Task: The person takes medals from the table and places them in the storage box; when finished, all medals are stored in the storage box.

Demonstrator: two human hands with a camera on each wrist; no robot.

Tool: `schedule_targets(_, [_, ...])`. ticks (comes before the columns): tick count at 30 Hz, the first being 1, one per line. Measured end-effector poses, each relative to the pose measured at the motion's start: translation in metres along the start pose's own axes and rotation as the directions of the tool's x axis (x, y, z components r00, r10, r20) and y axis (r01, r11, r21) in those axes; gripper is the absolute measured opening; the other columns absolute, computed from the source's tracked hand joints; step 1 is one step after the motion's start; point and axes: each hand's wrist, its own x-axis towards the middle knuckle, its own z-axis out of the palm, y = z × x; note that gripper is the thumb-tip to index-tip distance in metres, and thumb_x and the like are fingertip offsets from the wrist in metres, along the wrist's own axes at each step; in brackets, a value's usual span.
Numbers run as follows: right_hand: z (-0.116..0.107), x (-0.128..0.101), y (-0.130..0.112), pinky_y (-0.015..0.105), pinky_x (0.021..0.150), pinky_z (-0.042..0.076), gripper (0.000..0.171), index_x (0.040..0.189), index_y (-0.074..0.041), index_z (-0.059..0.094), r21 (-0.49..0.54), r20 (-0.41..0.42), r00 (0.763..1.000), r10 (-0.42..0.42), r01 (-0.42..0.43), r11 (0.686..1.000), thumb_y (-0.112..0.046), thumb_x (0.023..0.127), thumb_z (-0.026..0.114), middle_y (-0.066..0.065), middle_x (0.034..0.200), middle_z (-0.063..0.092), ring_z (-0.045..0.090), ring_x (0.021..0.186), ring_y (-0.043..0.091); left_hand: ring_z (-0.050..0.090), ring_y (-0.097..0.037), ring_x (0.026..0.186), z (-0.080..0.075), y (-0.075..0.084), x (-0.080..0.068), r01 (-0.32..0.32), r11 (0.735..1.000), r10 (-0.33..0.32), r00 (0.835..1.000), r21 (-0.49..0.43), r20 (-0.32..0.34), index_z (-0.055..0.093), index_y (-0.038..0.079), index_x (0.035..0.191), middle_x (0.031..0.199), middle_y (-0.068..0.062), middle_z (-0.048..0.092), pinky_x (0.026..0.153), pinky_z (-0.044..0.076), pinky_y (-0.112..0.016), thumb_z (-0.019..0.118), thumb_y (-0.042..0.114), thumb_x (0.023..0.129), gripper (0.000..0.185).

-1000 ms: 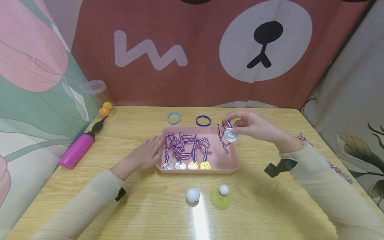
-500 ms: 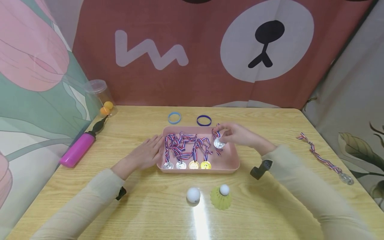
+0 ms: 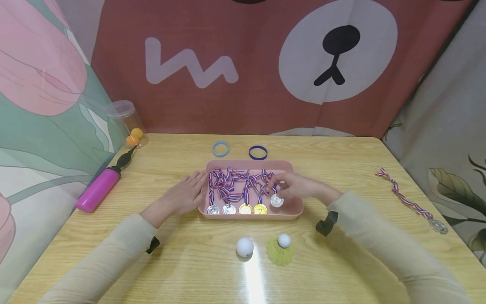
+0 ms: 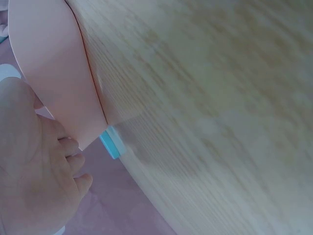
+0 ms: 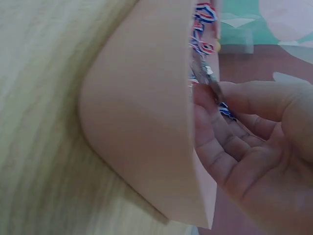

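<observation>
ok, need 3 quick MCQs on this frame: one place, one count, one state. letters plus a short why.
1. Where is the loose silver medal with its ribbon?
A. on the table, far right of the tray
B. inside the clear tube
C. under the pink pump

2. How many medal discs line the pink tray front?
A. two
B. five
C. eight

3. What is the right hand doing?
A. lying flat on the table
B. pinching the ribbon of the rightmost silver medal
C. gripping the shuttlecock

A: it lies near the table's right edge.
B: three silver and two gold discs sit in a row.
B: fingers curl on that ribbon over the tray.
</observation>
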Motion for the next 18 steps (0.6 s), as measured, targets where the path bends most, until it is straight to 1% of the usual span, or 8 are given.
schedule_targets(1, [0.002,0.0,0.001,0.029,0.07,0.049,0.024,0.104,0.003,0.056,-0.01,0.013,1.0,-0.012,0.012,1.0,0.005,0.08,0.059,0.014,0.094,0.057,0.054,0.078,0.019,0.012,-0.036,0.136,0.0,0.0,0.0,0.002,1.0,-0.002,1.0,0.001,0.002,0.017,-0.004,0.144,0.15,-0.019,0.013,0.109,0.015,-0.048,0.028,0.028,0.099,0.056])
schedule_targets(4, [0.008,0.0,0.002,0.028,0.065,0.049,0.024,0.103,0.001,0.056,-0.025,0.042,0.999,-0.009,0.01,1.0,0.007,0.079,0.059,0.012,0.092,0.057,0.052,0.069,0.016,0.012,-0.036,0.136,0.0,0.0,0.0,0.008,1.0,-0.008,1.0,0.006,0.006,0.016,-0.003,0.145,0.15,-0.018,0.012,0.109,0.014,-0.048,0.026,0.028,0.099,0.056])
schedule_targets(7, [0.013,0.0,0.003,0.028,0.064,0.05,0.023,0.101,-0.001,0.056,-0.037,0.052,0.999,0.013,-0.011,0.999,0.008,0.079,0.059,0.011,0.096,0.058,0.055,0.066,0.014,0.012,-0.036,0.136,0.0,0.0,0.0,0.008,1.0,-0.008,1.0,0.003,0.005,0.016,-0.003,0.145,0.15,-0.019,0.012,0.109,0.014,-0.047,0.026,0.028,0.099,0.056])
schedule_targets(10, [0.018,0.0,0.002,0.027,0.069,0.051,0.022,0.097,-0.004,0.057,-0.085,0.03,1.0,0.01,-0.007,0.996,0.007,0.079,0.061,0.008,0.098,0.059,0.057,0.075,0.014,0.013,-0.036,0.136,0.0,0.0,0.0,0.0,1.0,0.0,1.0,-0.003,-0.002,0.017,-0.004,0.144,0.15,-0.019,0.013,0.109,0.015,-0.048,0.027,0.027,0.099,0.056])
schedule_targets(14, [0.022,0.002,0.004,0.027,0.073,0.049,0.019,0.09,-0.008,0.06,-0.183,-0.004,0.999,-0.05,0.048,0.982,0.006,0.077,0.065,0.002,0.095,0.06,0.055,0.082,0.015,0.012,-0.036,0.136,0.0,0.0,0.0,0.0,1.0,0.0,1.0,-0.002,0.0,0.017,-0.004,0.144,0.15,-0.019,0.013,0.109,0.015,-0.048,0.028,0.027,0.099,0.056])
schedule_targets(16, [0.023,0.002,0.005,0.027,0.072,0.048,0.019,0.088,-0.01,0.061,-0.224,-0.018,0.997,-0.07,0.064,0.972,0.004,0.077,0.066,-0.001,0.093,0.06,0.054,0.081,0.013,0.012,-0.036,0.136,0.0,0.0,0.0,0.0,1.0,0.0,1.0,-0.002,0.001,0.017,-0.004,0.144,0.15,-0.019,0.013,0.109,0.015,-0.048,0.028,0.027,0.099,0.056])
schedule_targets(18, [0.024,0.003,0.005,0.027,0.07,0.047,0.017,0.086,-0.01,0.061,-0.244,-0.031,0.997,-0.078,0.068,0.967,0.003,0.076,0.067,-0.002,0.09,0.06,0.052,0.078,0.012,0.012,-0.036,0.136,-0.001,0.0,0.0,0.001,1.0,-0.001,1.0,-0.003,0.001,0.016,-0.004,0.144,0.15,-0.019,0.013,0.109,0.015,-0.048,0.027,0.027,0.1,0.056])
